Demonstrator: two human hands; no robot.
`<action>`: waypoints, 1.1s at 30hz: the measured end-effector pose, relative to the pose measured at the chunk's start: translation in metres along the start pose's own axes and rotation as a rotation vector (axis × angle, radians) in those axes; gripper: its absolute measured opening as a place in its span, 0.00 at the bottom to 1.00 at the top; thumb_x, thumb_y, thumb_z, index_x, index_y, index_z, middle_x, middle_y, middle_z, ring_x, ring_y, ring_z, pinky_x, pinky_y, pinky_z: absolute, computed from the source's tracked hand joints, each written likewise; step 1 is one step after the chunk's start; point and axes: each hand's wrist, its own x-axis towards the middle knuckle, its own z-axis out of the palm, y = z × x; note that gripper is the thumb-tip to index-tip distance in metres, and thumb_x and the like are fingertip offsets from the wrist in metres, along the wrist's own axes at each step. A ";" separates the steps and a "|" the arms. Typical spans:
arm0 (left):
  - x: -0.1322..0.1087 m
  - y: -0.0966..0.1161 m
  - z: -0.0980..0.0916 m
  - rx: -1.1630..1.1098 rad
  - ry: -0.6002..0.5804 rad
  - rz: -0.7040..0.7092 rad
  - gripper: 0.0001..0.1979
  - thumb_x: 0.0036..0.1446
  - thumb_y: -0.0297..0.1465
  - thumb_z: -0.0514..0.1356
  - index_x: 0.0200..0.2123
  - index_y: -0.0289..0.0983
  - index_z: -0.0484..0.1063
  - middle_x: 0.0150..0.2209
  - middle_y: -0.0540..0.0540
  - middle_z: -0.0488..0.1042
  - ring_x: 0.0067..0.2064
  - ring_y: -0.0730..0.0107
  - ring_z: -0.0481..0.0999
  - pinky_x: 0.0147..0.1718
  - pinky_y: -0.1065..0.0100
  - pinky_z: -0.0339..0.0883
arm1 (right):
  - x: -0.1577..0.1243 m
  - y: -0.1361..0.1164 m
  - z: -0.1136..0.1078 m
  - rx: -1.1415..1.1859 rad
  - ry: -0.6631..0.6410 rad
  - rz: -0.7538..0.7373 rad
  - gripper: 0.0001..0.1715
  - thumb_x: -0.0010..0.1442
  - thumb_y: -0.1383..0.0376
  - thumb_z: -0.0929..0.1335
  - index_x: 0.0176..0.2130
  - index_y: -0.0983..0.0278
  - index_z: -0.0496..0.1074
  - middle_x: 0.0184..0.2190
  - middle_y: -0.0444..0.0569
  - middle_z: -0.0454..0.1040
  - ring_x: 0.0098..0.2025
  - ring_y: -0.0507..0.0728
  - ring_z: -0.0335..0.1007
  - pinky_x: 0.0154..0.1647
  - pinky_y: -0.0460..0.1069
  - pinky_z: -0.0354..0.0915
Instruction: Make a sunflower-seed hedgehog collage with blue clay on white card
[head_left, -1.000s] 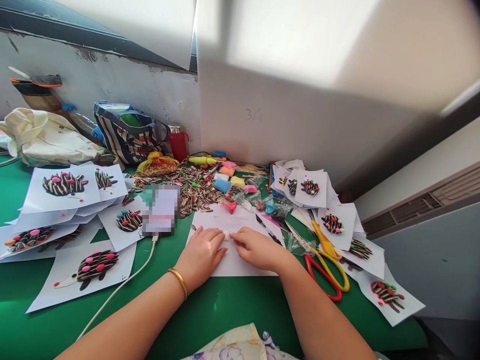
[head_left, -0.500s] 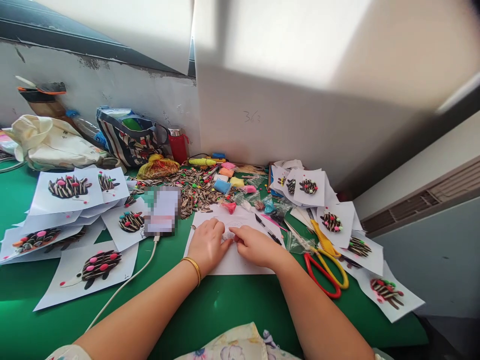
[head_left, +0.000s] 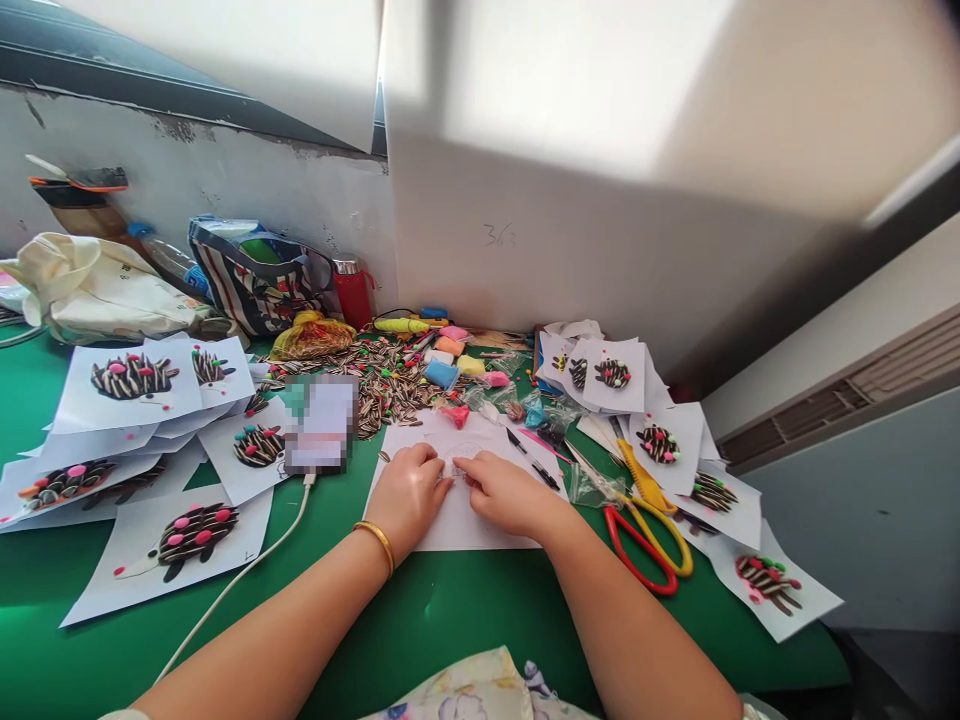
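A white sheet [head_left: 469, 525] with a faint pencil drawing lies on the green table [head_left: 450, 620] in front of me. My left hand [head_left: 407, 492], a gold bangle on its wrist, rests on the sheet's left part with fingers curled. My right hand [head_left: 504, 492] lies beside it, fingertips pinched at the drawing where the two hands meet. What the fingers press or hold there is too small to make out. A heap of striped sunflower seeds [head_left: 379, 378] lies just beyond the sheet.
Finished seed hedgehog pictures [head_left: 176, 535] cover the left and right [head_left: 765, 580] of the table. Red and yellow scissors [head_left: 651, 540] lie right of my hand. A phone [head_left: 321, 425] with a white cable, clay blocks [head_left: 442, 372], a striped bag [head_left: 255, 275] and a red flask [head_left: 356, 290] stand behind.
My left hand has curled from lying flat and drawn close to my right, so both sets of fingertips now meet at the drawing. The view has shifted slightly.
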 end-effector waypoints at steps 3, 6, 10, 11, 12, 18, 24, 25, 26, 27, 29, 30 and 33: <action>0.000 0.000 -0.002 -0.009 0.005 0.043 0.07 0.61 0.31 0.58 0.35 0.38 0.77 0.41 0.42 0.75 0.42 0.59 0.72 0.43 0.58 0.69 | 0.001 0.000 0.001 -0.018 -0.003 -0.003 0.26 0.63 0.70 0.60 0.59 0.61 0.64 0.44 0.52 0.69 0.45 0.57 0.66 0.46 0.48 0.58; 0.000 0.000 -0.003 -0.011 0.009 0.062 0.08 0.61 0.31 0.57 0.35 0.39 0.77 0.40 0.43 0.76 0.41 0.59 0.72 0.43 0.58 0.69 | 0.002 0.001 0.002 -0.026 -0.004 -0.003 0.25 0.63 0.70 0.60 0.59 0.61 0.64 0.44 0.52 0.69 0.45 0.57 0.66 0.46 0.48 0.58; -0.001 -0.001 -0.002 -0.020 0.017 0.050 0.08 0.61 0.31 0.57 0.38 0.38 0.77 0.42 0.41 0.76 0.43 0.58 0.72 0.44 0.57 0.69 | 0.002 0.001 0.003 -0.044 0.002 -0.002 0.26 0.63 0.70 0.60 0.59 0.61 0.64 0.44 0.52 0.70 0.46 0.57 0.66 0.46 0.48 0.58; -0.002 -0.002 -0.001 -0.024 0.020 0.046 0.09 0.61 0.32 0.57 0.38 0.37 0.77 0.42 0.41 0.75 0.44 0.58 0.72 0.45 0.56 0.70 | 0.003 0.001 0.004 -0.053 0.003 -0.003 0.26 0.63 0.70 0.60 0.60 0.61 0.64 0.44 0.52 0.70 0.46 0.57 0.66 0.46 0.48 0.58; -0.002 -0.002 -0.001 -0.028 0.022 0.044 0.09 0.61 0.32 0.57 0.39 0.37 0.77 0.43 0.40 0.75 0.44 0.57 0.72 0.45 0.56 0.70 | 0.003 0.001 0.004 -0.063 0.003 -0.003 0.26 0.63 0.70 0.60 0.60 0.62 0.64 0.44 0.53 0.70 0.45 0.57 0.66 0.46 0.48 0.58; -0.002 -0.002 0.000 -0.033 0.031 0.044 0.09 0.61 0.32 0.57 0.39 0.36 0.76 0.42 0.39 0.75 0.44 0.57 0.73 0.45 0.55 0.70 | 0.007 0.001 0.011 -0.115 0.034 0.025 0.30 0.64 0.68 0.60 0.64 0.60 0.59 0.49 0.54 0.70 0.49 0.59 0.66 0.48 0.50 0.59; -0.002 -0.001 0.000 -0.017 0.024 0.040 0.08 0.60 0.32 0.58 0.39 0.36 0.76 0.42 0.40 0.75 0.43 0.57 0.73 0.45 0.55 0.70 | 0.009 -0.001 0.012 -0.118 0.048 0.043 0.28 0.63 0.69 0.60 0.62 0.59 0.62 0.50 0.53 0.71 0.50 0.59 0.67 0.49 0.50 0.59; -0.002 -0.001 0.000 -0.017 0.022 0.040 0.08 0.60 0.32 0.58 0.39 0.36 0.76 0.42 0.40 0.75 0.44 0.57 0.72 0.45 0.56 0.70 | 0.009 -0.001 0.012 -0.114 0.050 0.039 0.28 0.63 0.69 0.60 0.61 0.59 0.62 0.49 0.53 0.71 0.50 0.59 0.67 0.49 0.50 0.60; -0.002 -0.002 0.000 -0.017 0.019 0.039 0.08 0.60 0.32 0.58 0.39 0.36 0.76 0.42 0.40 0.75 0.44 0.57 0.72 0.45 0.56 0.70 | 0.009 -0.001 0.012 -0.111 0.052 0.037 0.28 0.63 0.69 0.60 0.61 0.59 0.62 0.49 0.53 0.71 0.49 0.59 0.68 0.49 0.51 0.60; -0.002 -0.002 0.000 -0.018 0.017 0.038 0.08 0.60 0.32 0.58 0.39 0.36 0.75 0.42 0.40 0.74 0.44 0.57 0.72 0.45 0.56 0.69 | 0.009 -0.001 0.012 -0.108 0.054 0.036 0.28 0.63 0.69 0.60 0.61 0.59 0.62 0.49 0.53 0.71 0.49 0.59 0.68 0.49 0.51 0.60; -0.002 -0.001 -0.001 -0.017 0.010 0.034 0.08 0.60 0.32 0.59 0.39 0.35 0.75 0.43 0.40 0.74 0.44 0.57 0.72 0.45 0.56 0.69 | 0.008 0.000 0.012 -0.097 0.062 0.028 0.29 0.63 0.69 0.60 0.62 0.59 0.61 0.50 0.54 0.71 0.50 0.59 0.67 0.50 0.51 0.59; -0.002 0.000 -0.002 -0.015 0.005 0.029 0.08 0.59 0.32 0.59 0.39 0.35 0.74 0.42 0.40 0.74 0.44 0.57 0.71 0.45 0.56 0.68 | 0.008 0.000 0.012 -0.089 0.067 0.023 0.30 0.63 0.69 0.61 0.63 0.60 0.60 0.51 0.54 0.71 0.50 0.59 0.67 0.50 0.51 0.59; 0.001 0.002 -0.005 0.013 -0.006 -0.006 0.09 0.57 0.35 0.62 0.38 0.36 0.72 0.40 0.40 0.73 0.42 0.56 0.71 0.43 0.56 0.67 | 0.007 0.001 0.010 -0.051 0.070 0.015 0.29 0.62 0.69 0.61 0.62 0.61 0.62 0.51 0.53 0.72 0.49 0.58 0.68 0.49 0.50 0.60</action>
